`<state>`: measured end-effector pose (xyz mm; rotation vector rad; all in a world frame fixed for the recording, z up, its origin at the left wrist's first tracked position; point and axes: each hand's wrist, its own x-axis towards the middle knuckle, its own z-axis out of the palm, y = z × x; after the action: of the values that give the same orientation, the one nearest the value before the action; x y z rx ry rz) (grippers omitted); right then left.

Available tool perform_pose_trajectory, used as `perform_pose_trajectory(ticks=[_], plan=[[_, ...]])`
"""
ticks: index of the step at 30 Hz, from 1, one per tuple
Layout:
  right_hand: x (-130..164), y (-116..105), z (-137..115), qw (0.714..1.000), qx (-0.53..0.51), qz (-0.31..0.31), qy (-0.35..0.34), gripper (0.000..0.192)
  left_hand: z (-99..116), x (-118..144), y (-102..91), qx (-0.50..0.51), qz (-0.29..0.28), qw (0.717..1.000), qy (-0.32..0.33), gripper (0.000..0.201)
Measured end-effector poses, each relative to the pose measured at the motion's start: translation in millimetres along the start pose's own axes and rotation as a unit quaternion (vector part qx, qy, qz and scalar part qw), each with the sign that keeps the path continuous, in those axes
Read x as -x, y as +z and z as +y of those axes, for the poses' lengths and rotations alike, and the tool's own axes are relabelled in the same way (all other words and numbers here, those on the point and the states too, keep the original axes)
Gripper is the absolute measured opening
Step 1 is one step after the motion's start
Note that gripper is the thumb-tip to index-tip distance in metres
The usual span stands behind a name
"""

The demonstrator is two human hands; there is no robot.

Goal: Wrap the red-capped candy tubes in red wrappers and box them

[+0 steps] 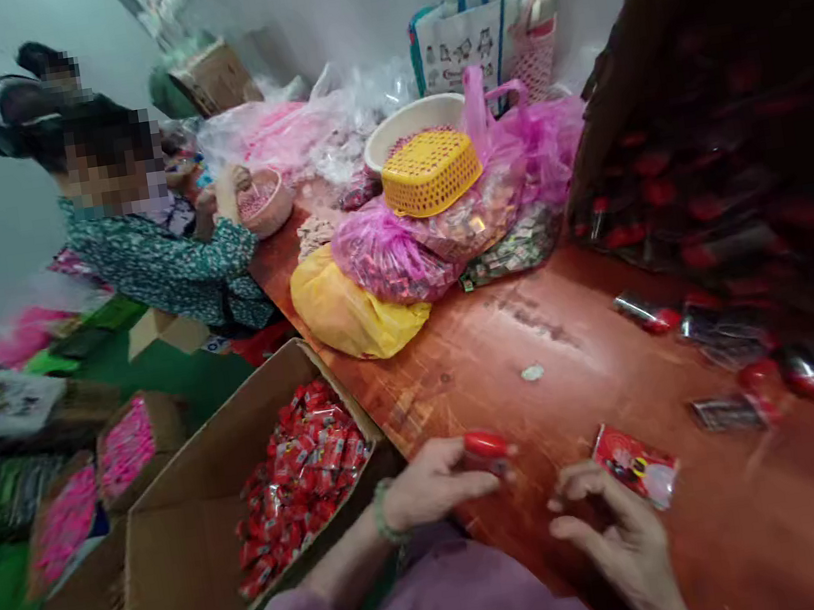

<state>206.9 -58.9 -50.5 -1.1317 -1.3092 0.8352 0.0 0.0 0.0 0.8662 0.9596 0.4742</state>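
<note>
My left hand [439, 482], with a pale green bracelet at the wrist, is closed around a small red-topped item [485, 444] at the table's near edge; its exact kind is unclear. To the right of it, my right hand [614, 538] is held with fingers curved and apart from the thumb, nothing visible between them. A red printed packet [636, 465] lies on the table just beyond those fingers. Several small clear pieces with red ends [646, 312] are scattered further right.
An open cardboard box [182, 538] of red wrapped pieces [301, 471] stands left of the table [463, 378]. Bagged goods, a yellow bag [353, 302] and a yellow basket [432, 172] occupy the back. A dark sack [719, 100] rises at right. A co-worker [158, 259] sits at far left.
</note>
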Motion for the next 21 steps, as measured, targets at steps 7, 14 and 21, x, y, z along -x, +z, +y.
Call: perform_pose_trajectory(ticks=[7, 14, 21], plan=[[19.9, -39.0, 12.5, 0.986, 0.147, 0.079, -0.004, 0.018, -19.5, 82.4, -123.8, -0.062, 0.384, 0.92, -0.046, 0.061], [35.2, -87.2, 14.1, 0.926, 0.332, 0.179, -0.004, 0.014, -48.6, 136.5, -201.6, -0.501, 0.439, 0.685, -0.295, 0.059], [49.1, -96.9, 23.3, 0.891, 0.436, 0.127, 0.011, 0.034, -8.7, 40.3, -104.6, -0.593, 0.27, 0.735, 0.189, 0.039]])
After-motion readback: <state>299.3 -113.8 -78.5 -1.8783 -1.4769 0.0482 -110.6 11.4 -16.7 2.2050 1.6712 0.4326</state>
